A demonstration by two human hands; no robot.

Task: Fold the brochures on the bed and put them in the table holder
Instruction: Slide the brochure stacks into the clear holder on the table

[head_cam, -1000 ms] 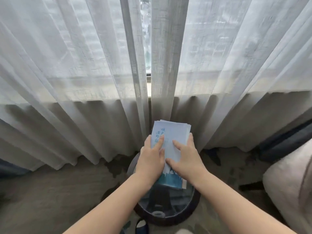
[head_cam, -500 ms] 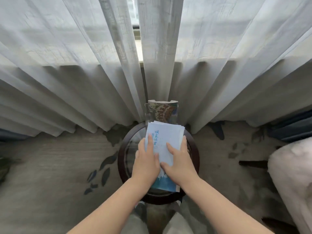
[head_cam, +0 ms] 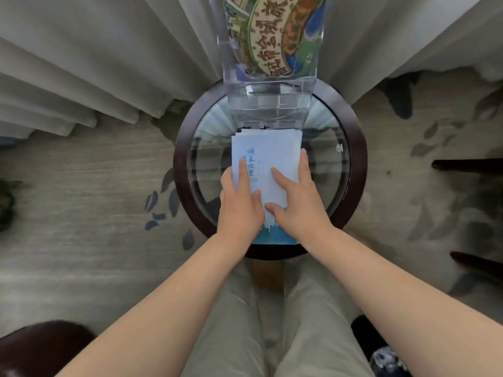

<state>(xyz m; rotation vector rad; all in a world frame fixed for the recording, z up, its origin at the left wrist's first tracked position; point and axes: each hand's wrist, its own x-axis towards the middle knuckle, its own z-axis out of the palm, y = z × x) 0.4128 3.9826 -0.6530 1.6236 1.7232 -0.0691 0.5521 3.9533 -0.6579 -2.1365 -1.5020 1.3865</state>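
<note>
A stack of folded white-and-blue brochures [head_cam: 268, 148] lies low over the round glass table [head_cam: 356, 159], held from both sides. My left hand [head_cam: 239, 210] grips its left edge, index finger and thumb on top. My right hand [head_cam: 302, 208] grips the right edge, fingers along the side and thumb on the top sheet. The stack's far end points at the clear acrylic holder [head_cam: 269, 104], which stands at the table's far rim, just beyond the stack. A colourful printed brochure [head_cam: 272, 36] stands upright in the holder's back pocket.
Pale curtains [head_cam: 109, 63] hang right behind the table and holder. Dark furniture legs [head_cam: 468, 164] stand on the carpet to the right. A dark brown rounded object [head_cam: 40, 346] sits at bottom left. My legs and a dark shoe [head_cam: 381, 349] are below the table.
The view has tipped down and closer, so the table and holder now fill the frame. Both hands have brought the stack down low over the glass, towards the holder.
</note>
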